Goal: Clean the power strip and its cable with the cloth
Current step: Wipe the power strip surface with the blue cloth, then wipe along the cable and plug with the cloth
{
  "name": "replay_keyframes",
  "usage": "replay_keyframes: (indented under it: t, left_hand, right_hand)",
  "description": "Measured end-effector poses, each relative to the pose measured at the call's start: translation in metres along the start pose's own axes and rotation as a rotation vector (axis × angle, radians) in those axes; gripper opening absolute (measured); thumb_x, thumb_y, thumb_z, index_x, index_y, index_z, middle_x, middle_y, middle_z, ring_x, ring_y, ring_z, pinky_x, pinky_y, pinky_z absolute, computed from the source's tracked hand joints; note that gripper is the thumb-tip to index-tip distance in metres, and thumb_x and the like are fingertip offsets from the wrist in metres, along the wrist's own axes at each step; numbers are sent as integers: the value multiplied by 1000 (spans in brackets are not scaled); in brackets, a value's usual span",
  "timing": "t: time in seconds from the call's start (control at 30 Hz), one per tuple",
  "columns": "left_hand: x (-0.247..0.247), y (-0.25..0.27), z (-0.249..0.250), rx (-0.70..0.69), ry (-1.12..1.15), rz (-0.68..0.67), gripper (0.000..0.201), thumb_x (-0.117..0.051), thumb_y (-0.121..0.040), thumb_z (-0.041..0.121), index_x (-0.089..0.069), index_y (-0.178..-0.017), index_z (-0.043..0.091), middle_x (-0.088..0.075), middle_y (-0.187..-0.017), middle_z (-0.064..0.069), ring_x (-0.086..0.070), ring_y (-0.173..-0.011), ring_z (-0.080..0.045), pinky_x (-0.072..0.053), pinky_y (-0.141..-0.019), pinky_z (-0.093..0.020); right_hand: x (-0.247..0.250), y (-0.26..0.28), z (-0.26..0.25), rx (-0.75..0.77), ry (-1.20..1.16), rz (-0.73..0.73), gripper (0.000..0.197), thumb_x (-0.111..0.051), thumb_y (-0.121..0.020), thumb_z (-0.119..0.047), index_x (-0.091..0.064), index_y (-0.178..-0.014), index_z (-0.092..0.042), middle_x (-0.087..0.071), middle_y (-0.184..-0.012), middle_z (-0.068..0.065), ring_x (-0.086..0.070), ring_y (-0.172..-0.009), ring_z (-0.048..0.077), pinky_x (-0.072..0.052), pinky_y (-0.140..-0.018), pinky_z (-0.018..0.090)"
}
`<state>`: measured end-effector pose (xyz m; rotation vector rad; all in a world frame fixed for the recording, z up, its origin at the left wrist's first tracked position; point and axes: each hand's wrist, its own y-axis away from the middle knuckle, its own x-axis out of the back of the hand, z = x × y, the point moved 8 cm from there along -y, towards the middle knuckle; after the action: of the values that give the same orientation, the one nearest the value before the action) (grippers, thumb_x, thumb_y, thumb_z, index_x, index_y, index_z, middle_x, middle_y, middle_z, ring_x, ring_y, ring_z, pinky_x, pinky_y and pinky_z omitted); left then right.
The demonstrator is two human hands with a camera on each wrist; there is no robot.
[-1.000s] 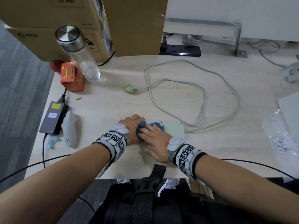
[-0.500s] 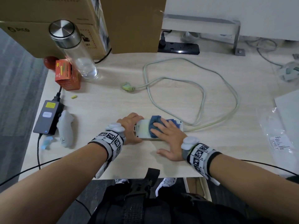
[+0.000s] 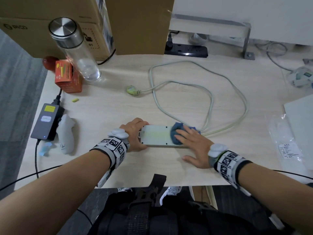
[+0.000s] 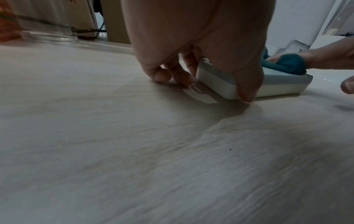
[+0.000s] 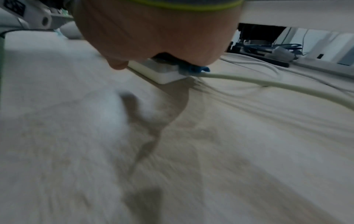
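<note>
The power strip (image 3: 155,136) lies flat, back side up, near the desk's (image 3: 169,167) front edge in the head view. The left hand (image 3: 134,133) grips its left end, fingers curled round it. The right hand (image 3: 193,145) presses the blue cloth (image 3: 176,134) on its right end with flat fingers; half a second ago the cloth sat mid-strip, a second ago at the left end. The cable (image 3: 210,99) loops behind to its plug (image 3: 131,89). A glass bottle (image 3: 76,50) with a steel lid stands far left, seemingly empty.

The left wrist view shows the left hand's thumb (image 4: 247,84) and fingers (image 4: 180,75) clamping the strip's corner (image 4: 216,84).

The blurred right wrist view shows the cloth (image 5: 193,69) at the cable end (image 5: 249,80).
</note>
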<state>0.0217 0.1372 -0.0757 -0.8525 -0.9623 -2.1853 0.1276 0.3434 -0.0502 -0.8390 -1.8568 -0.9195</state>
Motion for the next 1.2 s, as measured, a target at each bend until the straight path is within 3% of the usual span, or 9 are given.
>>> replay_keyframes:
  t: [0.23, 0.43, 0.6, 0.67, 0.73, 0.9, 0.97, 1.1, 1.2]
  left_hand:
    - [-3, 1, 4, 31, -22, -2, 67, -69, -59, 57, -44, -118, 40, -45, -117, 16, -59, -93, -15, -50, -83, -38]
    - [1, -2, 13, 76, -108, -72, 65, -66, -65, 58, -41, -122, 38, -42, -122, 13, -60, -99, -19, -49, -88, -37]
    - [2, 3, 19, 57, -201, -69, 78, -77, -62, 51, -41, -127, 28, -44, -125, 5, -55, -101, -21, -47, -87, -39]
    - [2, 3, 23, 54, -306, -74, 82, -74, -62, 55, -38, -130, 25, -43, -126, 3, -51, -105, -21, -44, -88, -37]
    - [3, 4, 30, 48, -412, -85, 91, -71, -62, 64, -32, -135, 24, -40, -131, 3, -46, -112, -21, -40, -94, -36]
    - [-7, -16, 94, -76, -366, -79, 106, -68, -64, 68, -15, -146, 26, -29, -144, 0, -36, -127, -24, -32, -106, -40]
    - [-19, -25, 112, -77, -358, -131, 106, -70, -64, 65, -16, -146, 25, -31, -144, -1, -37, -126, -25, -35, -103, -42]
    - [-36, -31, 129, -69, -512, -221, 101, -72, -67, 58, -19, -144, 21, -36, -138, -3, -40, -122, -26, -40, -97, -42]
    - [-33, -30, 130, -63, -524, -201, 83, -72, -69, 49, -30, -136, 21, -39, -130, -3, -43, -115, -25, -43, -86, -38]
  right_hand:
    - [-9, -54, -64, 66, -40, 81, 73, -48, -88, -54, -33, -147, -15, -27, -156, 6, -11, -147, 29, -5, -118, 47]
    - [7, -89, -82, 59, -93, 71, 44, -59, -84, -4, -57, -128, -4, -54, -135, 15, -40, -133, 36, -31, -109, 46]
    - [14, -38, -9, -228, -193, 131, 40, -56, -76, 4, -68, -111, -8, -65, -112, 12, -61, -108, 31, -46, -94, 35]
    - [19, -10, 20, -360, -271, 221, 31, -50, -83, -5, -67, -108, -8, -63, -100, 5, -62, -100, 31, -49, -90, 36]
    - [28, 18, 48, -588, -344, 312, 29, -51, -91, -8, -65, -116, -12, -66, -106, 4, -61, -99, 26, -44, -84, 27]
    - [51, 71, 85, -881, -1053, 733, 11, -49, -95, -11, -59, -94, -16, -66, -96, 11, -54, -66, 20, -44, -59, 35]
    - [51, 77, 87, -969, -1282, 736, 11, -46, -98, -13, -57, -96, -14, -64, -97, 16, -58, -76, 26, -46, -61, 38]
    - [44, 80, 73, -901, -1915, 724, 32, -36, -103, -23, -52, -122, -2, -59, -117, 26, -62, -92, 38, -52, -70, 49]
    - [39, 81, 69, -882, -2035, 651, 46, -39, -102, -34, -51, -123, 5, -58, -118, 31, -65, -88, 39, -54, -70, 47]
